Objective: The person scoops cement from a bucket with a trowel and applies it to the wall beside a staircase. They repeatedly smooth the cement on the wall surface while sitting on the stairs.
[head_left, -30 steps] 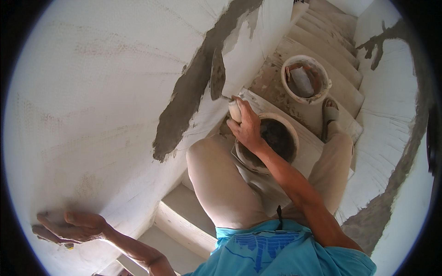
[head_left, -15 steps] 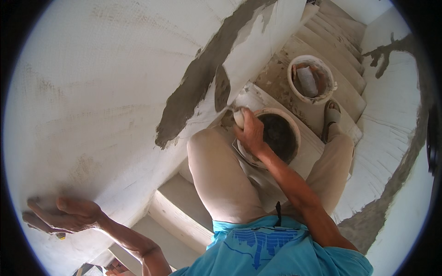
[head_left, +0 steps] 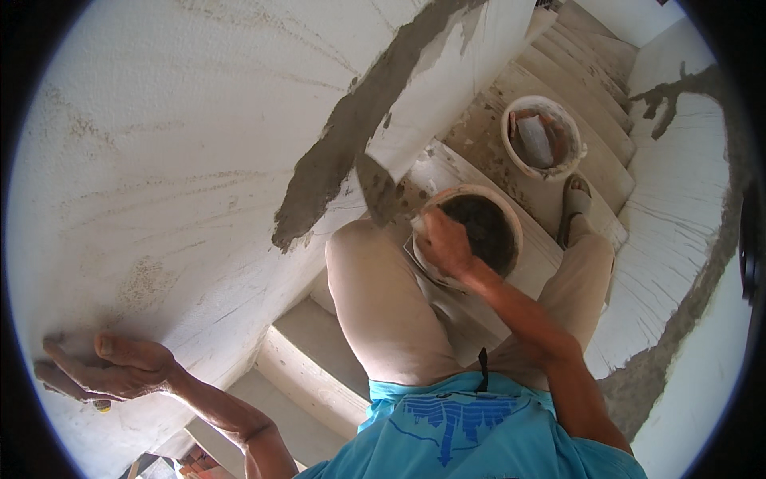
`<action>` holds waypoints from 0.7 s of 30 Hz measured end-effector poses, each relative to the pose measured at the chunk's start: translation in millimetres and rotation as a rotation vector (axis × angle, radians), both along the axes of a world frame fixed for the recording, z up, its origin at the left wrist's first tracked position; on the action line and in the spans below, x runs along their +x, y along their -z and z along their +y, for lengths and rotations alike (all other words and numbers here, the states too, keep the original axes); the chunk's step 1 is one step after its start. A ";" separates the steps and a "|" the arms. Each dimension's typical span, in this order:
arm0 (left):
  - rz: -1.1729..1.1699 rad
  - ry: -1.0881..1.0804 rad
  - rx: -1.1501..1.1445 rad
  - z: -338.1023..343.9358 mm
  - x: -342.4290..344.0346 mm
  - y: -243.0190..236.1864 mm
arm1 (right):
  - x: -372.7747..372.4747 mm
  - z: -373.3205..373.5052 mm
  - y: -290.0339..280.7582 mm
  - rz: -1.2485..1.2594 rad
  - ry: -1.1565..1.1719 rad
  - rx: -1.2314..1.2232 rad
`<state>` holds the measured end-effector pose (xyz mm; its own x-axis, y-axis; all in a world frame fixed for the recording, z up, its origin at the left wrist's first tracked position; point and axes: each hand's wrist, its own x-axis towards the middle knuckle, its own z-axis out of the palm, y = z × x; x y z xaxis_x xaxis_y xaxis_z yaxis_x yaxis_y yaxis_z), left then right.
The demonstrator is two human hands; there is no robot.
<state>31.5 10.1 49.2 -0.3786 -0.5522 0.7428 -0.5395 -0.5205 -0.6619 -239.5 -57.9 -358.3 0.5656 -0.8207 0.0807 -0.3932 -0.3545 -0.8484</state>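
1. Right hand (head_left: 448, 242): fingers curled around a pale-handled, grey-smeared, pointed trowel (head_left: 377, 190), beside the dark-grey mortar strip (head_left: 351, 124) on the white wall (head_left: 199, 160).
2. Left hand (head_left: 128, 367): fingers loosely spread, empty, by that wall.

Pale stair steps (head_left: 578, 92) climb toward the upper right of the frame. Among them, right of the upper centre, stands a round white-rimmed bucket (head_left: 536, 100) holding a grey chunk (head_left: 535, 140) and reddish-brown pieces (head_left: 562, 142). A grey mortar band (head_left: 650, 375) crosses the right-hand wall (head_left: 678, 199). Reddish bricks (head_left: 197, 461) show lower left.
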 end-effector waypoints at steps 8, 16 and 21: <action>0.021 0.011 -0.012 -0.4 -2.0 1.4 | -101.8 -50.3 -43.9 -0.207 0.294 0.421; 0.076 0.102 -0.044 -11.0 -21.9 -3.7 | -141.2 -85.4 -40.1 -0.706 0.597 0.979; -0.099 0.218 0.141 -44.4 -39.5 -34.1 | -149.0 -100.9 -3.4 -0.266 0.495 0.723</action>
